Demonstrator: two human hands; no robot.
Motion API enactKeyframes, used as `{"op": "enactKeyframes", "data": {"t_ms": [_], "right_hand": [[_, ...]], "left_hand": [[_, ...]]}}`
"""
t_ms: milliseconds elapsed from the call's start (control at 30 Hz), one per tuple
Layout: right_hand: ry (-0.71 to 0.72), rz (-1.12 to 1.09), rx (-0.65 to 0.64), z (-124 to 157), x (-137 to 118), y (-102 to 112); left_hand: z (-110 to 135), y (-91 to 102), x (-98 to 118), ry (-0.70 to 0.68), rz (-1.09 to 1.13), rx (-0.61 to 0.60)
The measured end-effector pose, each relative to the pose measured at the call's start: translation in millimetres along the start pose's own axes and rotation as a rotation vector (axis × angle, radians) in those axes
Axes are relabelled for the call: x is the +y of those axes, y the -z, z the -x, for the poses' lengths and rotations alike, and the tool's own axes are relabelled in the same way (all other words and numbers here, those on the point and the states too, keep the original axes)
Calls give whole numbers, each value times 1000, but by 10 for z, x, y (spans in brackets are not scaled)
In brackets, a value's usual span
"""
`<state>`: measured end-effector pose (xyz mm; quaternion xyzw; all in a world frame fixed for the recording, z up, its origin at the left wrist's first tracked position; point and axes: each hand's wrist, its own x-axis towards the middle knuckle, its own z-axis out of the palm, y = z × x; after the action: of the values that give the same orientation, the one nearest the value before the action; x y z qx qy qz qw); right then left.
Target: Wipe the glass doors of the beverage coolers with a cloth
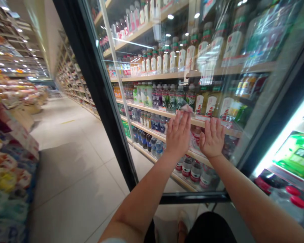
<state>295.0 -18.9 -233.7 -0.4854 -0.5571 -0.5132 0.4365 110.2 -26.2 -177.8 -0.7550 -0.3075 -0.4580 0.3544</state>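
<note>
Both of my hands lie flat against the glass door [147, 111] of a drinks cooler, which stands swung out into the aisle. My left hand [178, 135] has its fingers stretched upward and together. A small pale, crumpled cloth or sheet [186, 108] shows at its fingertips and seems pressed to the glass. My right hand [212, 138] lies beside it, palm on the glass, fingers straight and holding nothing. Through the door I see shelves of bottled drinks [167, 98].
The door's black frame [101, 101] runs down to the tiled floor [73, 158]. The lit cooler interior with green packs [297, 158] is on the right. A display of colourful packaged goods [7, 168] lines the left. The aisle stretches ahead past long shelves [71, 81].
</note>
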Motion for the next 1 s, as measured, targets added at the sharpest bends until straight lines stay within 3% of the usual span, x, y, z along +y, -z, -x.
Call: {"op": "enactKeyframes", "data": {"t_ms": [67,133,200,267,333,400,467,533,633,733,800,900,1000], "right_hand": [[33,-3,29,-9,4,5],[40,-7,29,-14,9,8],[33,-3,18,-15,11,12],[25,-6,10,-15,9,15],[19,-13,11,-17,5,18],[15,-12,14,-20,-2,19],[14,-2,14,-22,-9,19],[13,7,12,-22,-15,17],[11,9,13,-17,-19,12],[4,3,16,-11,-17,8],[2,-11,20,-7,-11,7],[11,-36,27,-5,0,9],[5,-26,10,-5,8,17]], "left_hand": [[-24,-32,59,-227,67,-46],[-62,-24,36,-331,58,-54],[-106,45,-90,-208,-9,-13],[-80,140,-267,28,-69,43],[84,205,-413,270,-89,100],[362,209,-479,425,-78,150],[630,173,-480,467,-74,164],[738,141,-458,462,-72,152],[494,140,-417,463,-37,115],[54,114,-268,405,21,67],[-143,36,-76,266,49,22],[-239,-97,199,-37,76,-47],[-216,-83,189,-97,55,-50]]}}
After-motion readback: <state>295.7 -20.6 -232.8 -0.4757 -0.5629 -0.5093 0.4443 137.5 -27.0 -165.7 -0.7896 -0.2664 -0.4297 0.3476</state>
